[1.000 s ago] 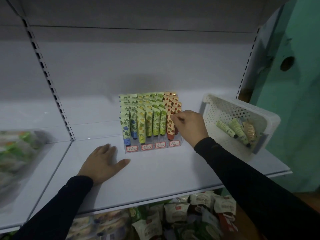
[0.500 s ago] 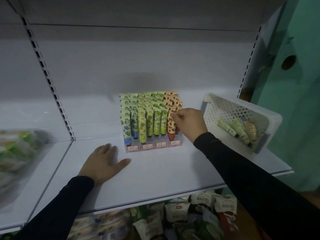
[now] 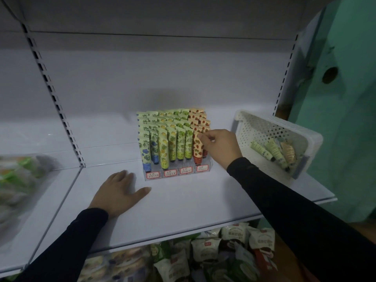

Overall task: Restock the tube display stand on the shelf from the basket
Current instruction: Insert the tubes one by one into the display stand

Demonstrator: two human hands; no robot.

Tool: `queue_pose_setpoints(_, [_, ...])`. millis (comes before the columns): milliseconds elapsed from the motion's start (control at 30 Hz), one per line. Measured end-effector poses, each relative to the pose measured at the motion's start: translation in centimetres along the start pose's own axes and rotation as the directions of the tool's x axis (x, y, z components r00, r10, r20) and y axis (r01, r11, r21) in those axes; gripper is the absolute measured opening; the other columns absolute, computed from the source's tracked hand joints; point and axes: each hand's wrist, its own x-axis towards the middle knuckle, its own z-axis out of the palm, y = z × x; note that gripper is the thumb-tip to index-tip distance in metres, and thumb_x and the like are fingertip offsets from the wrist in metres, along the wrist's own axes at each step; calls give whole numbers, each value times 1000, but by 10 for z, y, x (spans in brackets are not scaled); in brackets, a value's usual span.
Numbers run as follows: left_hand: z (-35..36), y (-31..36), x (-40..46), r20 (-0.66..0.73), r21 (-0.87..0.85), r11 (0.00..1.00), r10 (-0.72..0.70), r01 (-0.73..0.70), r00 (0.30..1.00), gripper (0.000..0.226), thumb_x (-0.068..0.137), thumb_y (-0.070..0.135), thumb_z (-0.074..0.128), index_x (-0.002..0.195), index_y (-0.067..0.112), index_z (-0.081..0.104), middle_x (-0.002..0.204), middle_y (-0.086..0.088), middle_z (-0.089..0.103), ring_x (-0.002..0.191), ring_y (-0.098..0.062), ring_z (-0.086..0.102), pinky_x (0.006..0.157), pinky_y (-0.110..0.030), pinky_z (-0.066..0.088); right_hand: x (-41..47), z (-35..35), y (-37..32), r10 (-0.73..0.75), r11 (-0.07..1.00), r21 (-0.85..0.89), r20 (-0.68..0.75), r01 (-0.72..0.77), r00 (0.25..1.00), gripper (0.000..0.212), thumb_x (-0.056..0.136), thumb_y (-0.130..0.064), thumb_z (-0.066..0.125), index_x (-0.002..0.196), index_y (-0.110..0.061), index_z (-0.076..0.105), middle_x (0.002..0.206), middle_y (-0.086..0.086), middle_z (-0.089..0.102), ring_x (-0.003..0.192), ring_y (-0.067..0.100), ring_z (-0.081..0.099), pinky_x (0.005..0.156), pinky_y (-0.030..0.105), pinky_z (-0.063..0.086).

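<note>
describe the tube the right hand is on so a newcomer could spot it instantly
Start at the clear tube display stand in the middle of the white shelf, left of the white perforated basket. Go to its rightmost column, front row: the orange strawberry-print tube, its top edge pinched by the right hand. Tubes in the columns to its left are green or yellow; only this column is orange.

The right hand (image 3: 220,146) covers the upper part of the orange tube (image 3: 197,148) at the right end of the tube display stand (image 3: 176,144). The writing on the stand's red-bordered labels (image 3: 169,173) is too small to read. Left of the stand, bagged goods (image 3: 17,180) are blurred and cut off by the frame edge. The far wall of the basket (image 3: 278,137), right of the stand, is cropped by nothing, yet its near wall hides the tube caps.
</note>
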Motion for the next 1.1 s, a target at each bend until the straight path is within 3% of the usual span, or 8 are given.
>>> queue_pose_setpoints(133, [-4,5,-2,-7,-3,1000,-13,13,1000,69,80,79,38,103,17,57,115,-2,54,118,-24,47,99,-34,35,-3,-5,1,-2,999,33,-30,3,1000,39,94,-38,57,78,-8,75,76,4,73,74,18,67,76,30,52])
queue_pose_setpoints(333, [-11,12,-7,20,-9,999,-45,45,999,93,70,87,29,115,11,58,127,-9,55,123,-25,44,102,-34,32,-12,-10,3,-8,1000,26,-57,10,998,39,95,-39,56,77,-10,75,76,-2,74,69,8,64,62,7,40])
queue_pose_setpoints(467, [-11,12,-7,-22,-48,998,-39,38,999,66,83,72,46,103,11,61,119,-8,59,116,-24,48,96,-32,35,-17,-15,5,1,1000,24,-87,1,996,34,95,-37,56,85,-11,77,84,-3,74,72,4,60,63,0,37])
queue_pose_setpoints(700, [-24,16,-18,-251,-227,973,-107,49,962,59,78,64,40,91,17,72,98,-4,70,94,-25,61,76,-31,42,-29,-32,22,29,999,-23,-103,-31,994,28,95,-34,57,88,-14,76,82,-9,69,72,4,60,63,-1,36])
queue_pose_setpoints(767, [-30,24,-19,-305,-258,966,-46,-36,951,47,79,57,46,90,20,73,96,1,71,89,-21,62,74,-30,45,-34,-38,28,29,999,-23,-115,-31,993,26,94,-33,59,88,-14,76,82,-8,68,69,1,58,64,2,37])
queue_pose_setpoints(867, [-47,61,-21,-319,-264,929,170,-260,932,44,82,53,47,93,21,75,92,9,69,82,-13,61,69,-25,42,-43,-46,40,-19,997,-79,-155,7,988,24,93,-31,60,88,-12,75,85,0,71,71,7,58,68,19,45])
queue_pose_setpoints(967, [-53,109,-15,-273,-287,867,332,-406,903,45,87,51,47,105,20,73,96,12,64,87,-9,58,74,-22,39,-54,-54,56,-27,989,-151,-178,0,984,22,92,-26,63,90,-8,75,84,9,69,76,16,57,70,20,37])
queue_pose_setpoints(1100, [-35,169,8,-160,-332,805,465,-491,871,45,92,47,50,124,19,65,123,3,63,109,-12,57,85,-18,37,-65,-62,81,77,949,-305,-44,-86,996,32,95,-31,56,112,-7,69,113,13,66,109,24,56,84,19,33])
